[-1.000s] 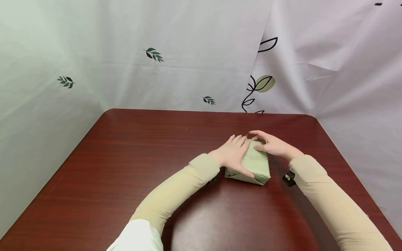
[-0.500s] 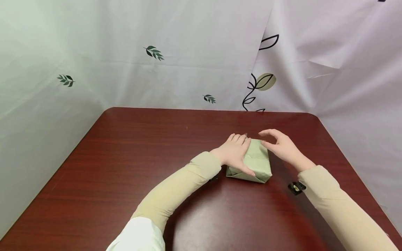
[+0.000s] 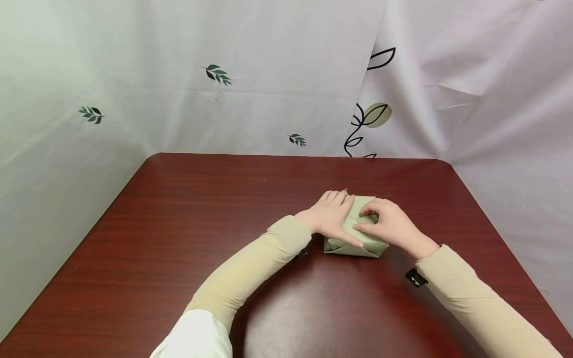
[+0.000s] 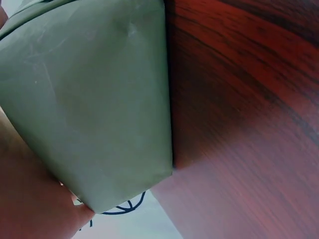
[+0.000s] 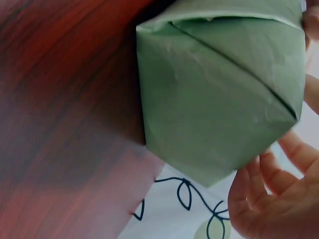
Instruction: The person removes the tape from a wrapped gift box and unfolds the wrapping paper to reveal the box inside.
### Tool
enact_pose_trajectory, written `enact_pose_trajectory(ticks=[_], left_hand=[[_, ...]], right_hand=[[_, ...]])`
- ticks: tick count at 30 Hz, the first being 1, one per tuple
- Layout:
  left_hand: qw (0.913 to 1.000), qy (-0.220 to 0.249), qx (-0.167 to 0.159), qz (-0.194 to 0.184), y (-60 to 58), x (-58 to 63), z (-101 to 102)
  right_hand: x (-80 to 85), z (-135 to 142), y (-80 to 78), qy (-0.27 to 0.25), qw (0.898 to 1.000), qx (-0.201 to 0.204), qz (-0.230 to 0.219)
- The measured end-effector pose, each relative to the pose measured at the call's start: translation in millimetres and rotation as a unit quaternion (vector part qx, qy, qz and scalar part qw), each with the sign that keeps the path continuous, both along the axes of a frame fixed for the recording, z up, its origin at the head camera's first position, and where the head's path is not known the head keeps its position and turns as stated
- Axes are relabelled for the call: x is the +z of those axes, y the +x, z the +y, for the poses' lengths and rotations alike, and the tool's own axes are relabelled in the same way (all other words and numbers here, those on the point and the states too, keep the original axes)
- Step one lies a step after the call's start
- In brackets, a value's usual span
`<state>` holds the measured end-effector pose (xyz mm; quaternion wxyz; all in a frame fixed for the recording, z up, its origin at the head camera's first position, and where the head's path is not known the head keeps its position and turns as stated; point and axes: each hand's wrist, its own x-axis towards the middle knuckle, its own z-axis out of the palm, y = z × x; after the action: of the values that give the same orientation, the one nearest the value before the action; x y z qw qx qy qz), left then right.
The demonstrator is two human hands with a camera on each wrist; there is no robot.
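Observation:
A box-shaped package wrapped in pale green paper lies on the table, right of the middle in the head view. Across its top left side my left hand lies with fingers spread and thumb stretched toward the near end. My right hand is over the right side, index finger and thumb bent with a gap between them, tips at the top seam. In the right wrist view, folded flaps show on the package's end, with fingers along its upper edge. A smooth paper side fills the left wrist view.
The dark red-brown wooden table has rounded far corners. White cloth printed with leaves hangs behind it and along both sides. A small black device is at my right wrist.
My right hand first drew back to the right from the package's far edge, then came in over the top near the seam. The left hand has stayed on the package.

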<state>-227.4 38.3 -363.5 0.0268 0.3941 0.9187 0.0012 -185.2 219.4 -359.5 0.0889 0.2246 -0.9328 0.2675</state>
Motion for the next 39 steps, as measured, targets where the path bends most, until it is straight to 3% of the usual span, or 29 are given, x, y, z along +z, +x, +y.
enact_pose_trajectory(ticks=[6, 16, 28, 39], left_hand=[[1.0000, 0.002, -0.003, 0.001, -0.7, -0.8, -1.3], [0.9998, -0.010, -0.005, 0.016, -1.7, -2.6, -1.5], [0.9996, -0.018, -0.006, 0.022, 0.8, -2.1, -1.5], [0.9996, -0.023, -0.006, 0.014, 1.3, 0.0, -2.3]], right_hand=[[-0.8, -6.1, -0.9, 0.021, 0.999, -0.018, 0.019], [0.0, -9.0, -1.7, 0.035, 0.999, -0.025, 0.014], [-0.4, -14.8, 2.8, 0.066, 0.996, -0.003, 0.056], [-2.4, -17.4, 3.3, 0.058, 0.996, 0.010, 0.069]])
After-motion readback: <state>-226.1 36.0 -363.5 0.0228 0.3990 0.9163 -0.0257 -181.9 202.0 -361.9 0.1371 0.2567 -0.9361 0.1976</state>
